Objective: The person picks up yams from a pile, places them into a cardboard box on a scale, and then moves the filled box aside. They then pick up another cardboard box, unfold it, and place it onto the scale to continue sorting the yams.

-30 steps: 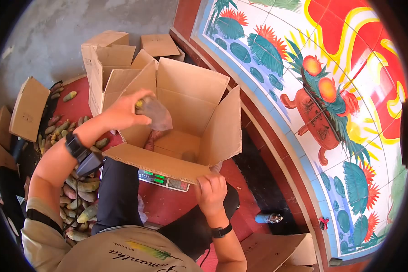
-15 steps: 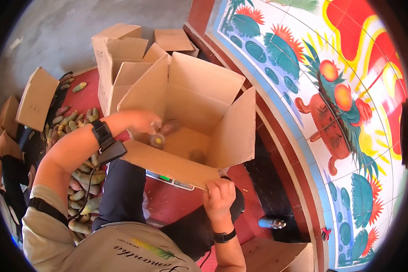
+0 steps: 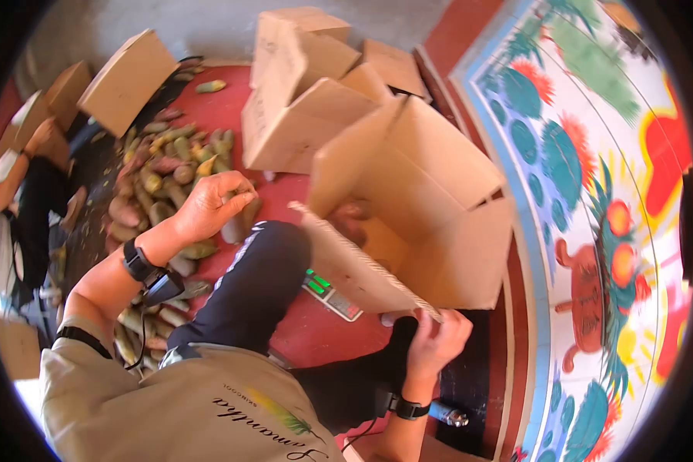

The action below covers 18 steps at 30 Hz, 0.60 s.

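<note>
My left hand [image 3: 214, 206] hovers over the near edge of a heap of long pinkish and greenish vegetables [image 3: 162, 181], thumb and fingers apart with nothing between them. One vegetable [image 3: 235, 227] lies just below the fingers, partly covered by them. A big cardboard box [image 3: 470, 254] stands open before me, tilted in view, with a few reddish-brown vegetables [image 3: 350, 222] inside. My right hand [image 3: 437, 339] pinches the corner of its near flap [image 3: 362, 262]. Under that flap, a scale [image 3: 335, 300] shows lit green digits.
More cardboard boxes [image 3: 285, 115] stand behind the big one. At far left another person's arm [image 3: 15, 181] reaches beside a tilted carton [image 3: 127, 81]. A metallic bottle [image 3: 448, 413] lies at lower right, near the painted tile wall [image 3: 585, 292].
My left hand has come out of the box and moved left to the heap, letting go of vegetables inside. My right hand keeps hold of the flap. The view has turned left.
</note>
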Tool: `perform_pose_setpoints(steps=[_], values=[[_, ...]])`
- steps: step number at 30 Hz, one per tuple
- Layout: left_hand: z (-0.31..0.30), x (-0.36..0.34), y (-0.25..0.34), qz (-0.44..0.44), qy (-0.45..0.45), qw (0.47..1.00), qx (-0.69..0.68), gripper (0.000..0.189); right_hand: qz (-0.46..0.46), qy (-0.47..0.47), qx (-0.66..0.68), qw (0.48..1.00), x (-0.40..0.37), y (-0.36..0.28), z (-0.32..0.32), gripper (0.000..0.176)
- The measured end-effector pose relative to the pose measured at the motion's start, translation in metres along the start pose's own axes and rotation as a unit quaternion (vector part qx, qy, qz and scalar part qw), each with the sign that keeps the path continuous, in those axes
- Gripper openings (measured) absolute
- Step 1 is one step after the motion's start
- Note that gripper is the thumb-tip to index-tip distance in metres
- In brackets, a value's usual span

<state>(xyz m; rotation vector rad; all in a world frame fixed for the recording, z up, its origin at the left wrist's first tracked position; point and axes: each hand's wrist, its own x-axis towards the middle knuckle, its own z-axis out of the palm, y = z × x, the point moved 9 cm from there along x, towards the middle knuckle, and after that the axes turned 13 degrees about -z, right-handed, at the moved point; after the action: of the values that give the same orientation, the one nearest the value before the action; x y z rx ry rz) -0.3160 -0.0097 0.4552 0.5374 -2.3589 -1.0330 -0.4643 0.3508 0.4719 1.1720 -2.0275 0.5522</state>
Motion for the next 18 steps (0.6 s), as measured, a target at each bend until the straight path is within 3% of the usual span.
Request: perform_pose_setpoints(steps=[1, 3, 5, 9, 11, 13, 15, 18], values=[[-0.006, -0.014, -0.029, -0.068, -0.005, 0.998, -0.002, 0.011, 0.012, -0.009, -0.007, 1.000, 0.000, 0.002, 0.001, 0.025], [-0.021, -0.045, -0.073, -0.120, 0.007, 0.992, 0.042, 0.010, 0.002, 0.008, -0.010, 1.000, 0.002, 0.000, -0.002, 0.026], [-0.027, -0.083, -0.138, -0.199, -0.004, 0.969, 0.144, 0.010, 0.003, -0.005, -0.015, 1.000, 0.000, -0.001, 0.000, 0.028], [-0.034, -0.179, -0.236, -0.257, -0.005, 0.942, 0.214, 0.017, -0.012, -0.004, -0.081, 0.997, 0.002, -0.001, -0.006, 0.030], [-0.027, -0.236, -0.289, -0.385, -0.083, 0.879, 0.269, 0.019, -0.016, -0.011, -0.122, 0.992, 0.004, 0.000, -0.009, 0.036], [-0.016, -0.291, -0.322, -0.425, -0.137, 0.851, 0.277, 0.024, -0.004, -0.037, -0.147, 0.988, 0.004, 0.003, -0.008, 0.044], [-0.001, -0.343, -0.351, -0.540, -0.269, 0.746, 0.283, 0.030, -0.035, -0.034, -0.163, 0.985, 0.008, -0.004, -0.009, 0.046], [-0.003, -0.388, -0.349, -0.564, -0.285, 0.722, 0.281, 0.033, -0.076, -0.031, -0.173, 0.981, -0.002, -0.007, -0.013, 0.047]])
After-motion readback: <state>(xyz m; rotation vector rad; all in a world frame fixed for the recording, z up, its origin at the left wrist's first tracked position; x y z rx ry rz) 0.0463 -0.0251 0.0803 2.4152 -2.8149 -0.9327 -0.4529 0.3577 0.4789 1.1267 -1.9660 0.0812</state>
